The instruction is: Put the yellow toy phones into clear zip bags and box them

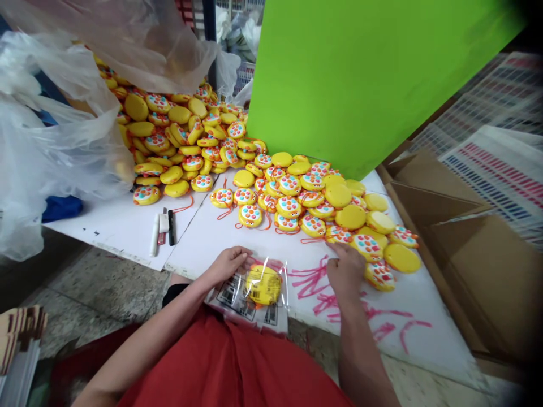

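Note:
My left hand pinches the upper left edge of a clear plastic bag with dark printing, at the table's front edge. Inside the bag lies a round yellow toy, plain side up. My right hand reaches to the front of a toy heap, index finger stretched out and thumb apart from it. Its fingertip is at a toy with coloured dots on a white face; whether they touch I cannot tell. Pink strips lie on the white table beside and below that hand.
A large pile of similar toys, many with orange cords, spills from a clear plastic sack. A white marker and a black marker lie at left. A green panel stands behind; a cardboard box is at right.

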A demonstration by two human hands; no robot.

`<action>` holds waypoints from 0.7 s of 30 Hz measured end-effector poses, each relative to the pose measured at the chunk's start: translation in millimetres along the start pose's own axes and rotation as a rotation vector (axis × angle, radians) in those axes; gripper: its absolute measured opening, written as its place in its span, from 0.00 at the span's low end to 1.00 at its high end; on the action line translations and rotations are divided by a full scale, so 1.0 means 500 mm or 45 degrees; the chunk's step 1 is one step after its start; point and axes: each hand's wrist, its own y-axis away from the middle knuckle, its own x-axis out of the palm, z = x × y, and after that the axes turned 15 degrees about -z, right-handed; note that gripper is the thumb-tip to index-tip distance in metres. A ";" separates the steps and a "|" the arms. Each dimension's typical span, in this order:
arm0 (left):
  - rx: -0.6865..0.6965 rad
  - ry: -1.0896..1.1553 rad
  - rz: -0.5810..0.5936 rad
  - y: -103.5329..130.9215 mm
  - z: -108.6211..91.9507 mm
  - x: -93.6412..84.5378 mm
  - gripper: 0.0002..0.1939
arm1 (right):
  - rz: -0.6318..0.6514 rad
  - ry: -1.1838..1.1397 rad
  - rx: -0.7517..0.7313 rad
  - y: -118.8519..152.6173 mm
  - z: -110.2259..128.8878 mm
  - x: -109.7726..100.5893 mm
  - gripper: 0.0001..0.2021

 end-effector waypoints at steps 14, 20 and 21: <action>-0.045 0.116 0.110 -0.001 -0.001 -0.018 0.18 | 0.816 -0.997 0.550 0.032 0.171 -0.011 0.17; -0.038 0.094 0.139 -0.002 -0.003 -0.025 0.19 | 0.797 -1.100 0.720 0.039 0.135 -0.016 0.18; -0.031 0.069 0.126 -0.001 -0.006 -0.025 0.17 | 0.796 -1.095 0.736 0.042 0.132 -0.016 0.17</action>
